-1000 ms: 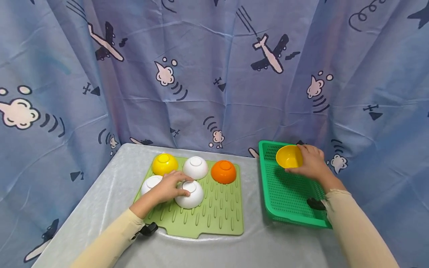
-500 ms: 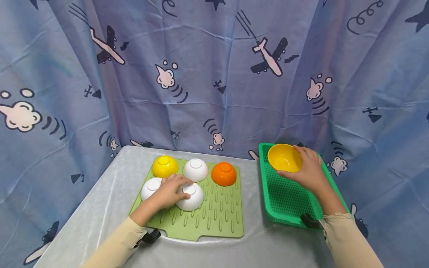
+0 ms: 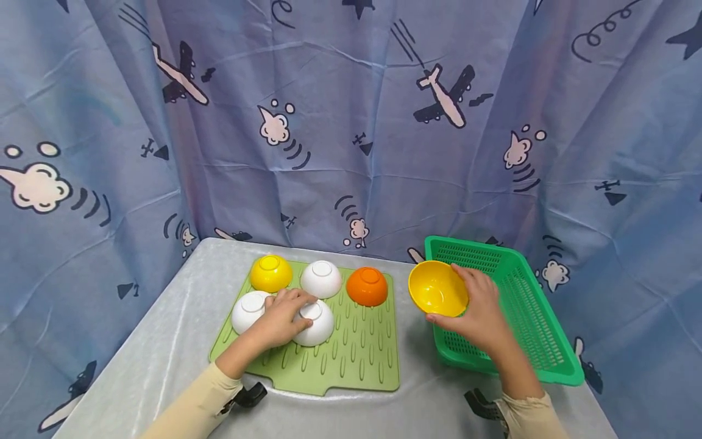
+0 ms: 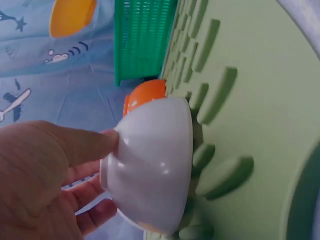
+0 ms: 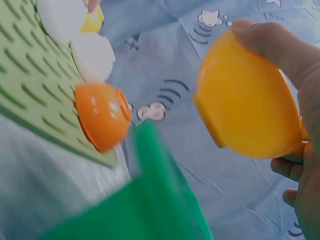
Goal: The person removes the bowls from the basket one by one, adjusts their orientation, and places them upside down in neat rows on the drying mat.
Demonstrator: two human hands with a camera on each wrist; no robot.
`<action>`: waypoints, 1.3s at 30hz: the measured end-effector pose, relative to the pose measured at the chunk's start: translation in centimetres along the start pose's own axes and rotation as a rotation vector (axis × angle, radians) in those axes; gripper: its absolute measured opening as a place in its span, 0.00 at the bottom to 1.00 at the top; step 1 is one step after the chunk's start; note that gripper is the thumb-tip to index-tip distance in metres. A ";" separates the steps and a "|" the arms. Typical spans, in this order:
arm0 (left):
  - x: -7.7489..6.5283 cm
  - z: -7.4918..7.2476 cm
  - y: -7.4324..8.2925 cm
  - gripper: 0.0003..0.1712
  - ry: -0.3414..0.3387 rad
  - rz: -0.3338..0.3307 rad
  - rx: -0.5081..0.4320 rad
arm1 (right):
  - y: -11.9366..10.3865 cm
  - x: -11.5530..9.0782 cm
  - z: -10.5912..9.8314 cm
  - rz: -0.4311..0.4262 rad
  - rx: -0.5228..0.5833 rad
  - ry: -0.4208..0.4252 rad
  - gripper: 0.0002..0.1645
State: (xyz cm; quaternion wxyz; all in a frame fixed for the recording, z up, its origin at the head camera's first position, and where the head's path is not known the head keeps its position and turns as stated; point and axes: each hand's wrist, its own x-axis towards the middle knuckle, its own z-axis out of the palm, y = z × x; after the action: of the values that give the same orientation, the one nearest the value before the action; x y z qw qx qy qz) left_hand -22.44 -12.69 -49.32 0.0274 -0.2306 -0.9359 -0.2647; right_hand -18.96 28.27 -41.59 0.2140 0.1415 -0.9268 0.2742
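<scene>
In the head view, my right hand holds a yellow bowl by its rim, tilted with its hollow towards me, over the left edge of the green basket. My left hand grips the foot of an upturned white bowl on the green drying mat. Thumb and fingers lie on opposite sides of that white bowl in the left wrist view. Beside the left hand sits a second upturned white bowl, partly covered by it.
Along the mat's back stand an upturned yellow bowl, a white bowl and an orange bowl. A grey cloth covers the table. Behind it hangs a blue curtain with airplane prints.
My right hand has carried the yellow bowl leftwards, from above the basket's inside to its left edge. The left hand stays at the white bowl on the mat.
</scene>
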 end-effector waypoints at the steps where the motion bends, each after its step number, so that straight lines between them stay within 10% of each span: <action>1: 0.0 0.0 0.0 0.28 0.006 0.003 -0.001 | -0.3 -0.3 0.4 -0.004 0.009 0.004 0.64; 9: -0.1 0.0 0.5 0.28 0.124 0.053 -0.015 | -3.0 -1.9 2.7 -0.074 0.081 -0.006 0.66; 14: -0.8 -1.1 2.5 0.27 0.227 0.143 -0.231 | -4.3 -2.6 3.2 -0.105 0.118 -0.019 0.69; 27: -2.5 -0.5 7.2 0.27 -0.276 0.030 -0.836 | -6.2 -3.4 5.0 -0.297 0.189 -0.026 0.73; 39: -2.4 0.8 7.1 0.34 -0.427 -0.037 -1.128 | -6.9 -3.7 5.8 -0.418 0.183 -0.007 0.74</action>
State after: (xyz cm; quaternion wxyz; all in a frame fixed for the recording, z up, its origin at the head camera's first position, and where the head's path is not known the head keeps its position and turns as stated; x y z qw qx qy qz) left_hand -17.07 -7.93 -46.96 -0.2922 -0.2413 -0.6396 -0.6688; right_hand -15.00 19.91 -44.66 0.2490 0.3504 -0.8493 0.3065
